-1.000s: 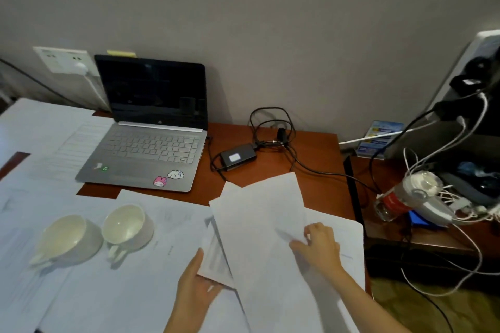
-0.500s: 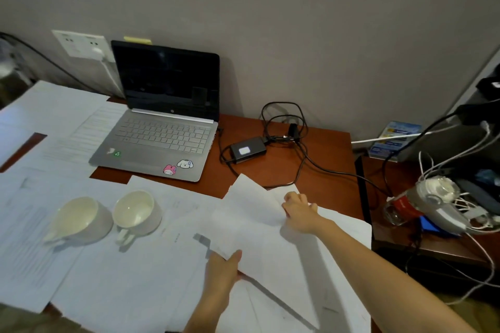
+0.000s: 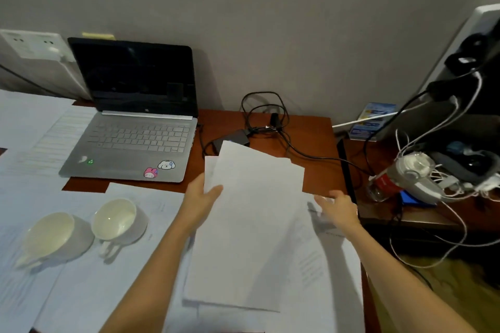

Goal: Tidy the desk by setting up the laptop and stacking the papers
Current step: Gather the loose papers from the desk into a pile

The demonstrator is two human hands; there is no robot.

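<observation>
A silver laptop (image 3: pixel 135 127) stands open with a dark screen at the back left of the brown desk (image 3: pixel 313 170). My left hand (image 3: pixel 201 197) grips the left edge of a small bundle of white papers (image 3: pixel 251 224), lifted and tilted over the desk's right half. My right hand (image 3: pixel 338 208) hovers with spread fingers over a printed sheet (image 3: pixel 324 265) lying near the desk's right edge. More loose sheets (image 3: pixel 40 143) cover the left and front of the desk.
Two white cups (image 3: pixel 119 220) lie tipped on the papers at the front left. A black charger brick with coiled cable (image 3: pixel 259 127) sits behind the lifted papers. To the right a lower shelf holds a bottle (image 3: pixel 400 173), tangled cords and a wall socket strip.
My left hand has gathered the sheets and raised them toward the back of the desk. My right hand let go of the paper corner and moved right, onto the sheet near the desk edge.
</observation>
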